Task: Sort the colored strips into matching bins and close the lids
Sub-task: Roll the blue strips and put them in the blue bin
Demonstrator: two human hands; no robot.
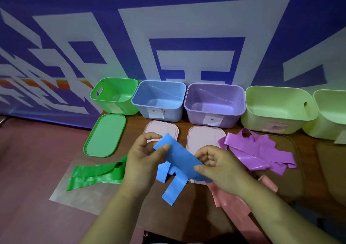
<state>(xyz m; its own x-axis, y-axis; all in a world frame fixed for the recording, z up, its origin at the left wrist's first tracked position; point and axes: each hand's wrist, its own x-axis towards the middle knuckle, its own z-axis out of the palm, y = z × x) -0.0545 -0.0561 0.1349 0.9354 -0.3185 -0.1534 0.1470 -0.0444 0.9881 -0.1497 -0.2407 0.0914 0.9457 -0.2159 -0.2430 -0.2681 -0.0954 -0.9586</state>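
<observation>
Pink strips (230, 200) lie nearest, under the right wrist. Just beyond, left hand (144, 150) and right hand (215, 165) each pinch an end of the blue strips (176, 155), held above the table with tails dangling. Those loose tails could slip out, I'd say, and drop among the pink.

Green strips (93, 174) to the left, purple strips (258, 154) to the right: four colour heaps, but the strips in each are too tangled to count. Then three lids: one green lid (104, 135), two pale pink lids (204, 137).

At the back stand five open bins: green bin (114, 96), blue bin (159, 99), purple bin (213, 103), two light-green bins (277, 109).
</observation>
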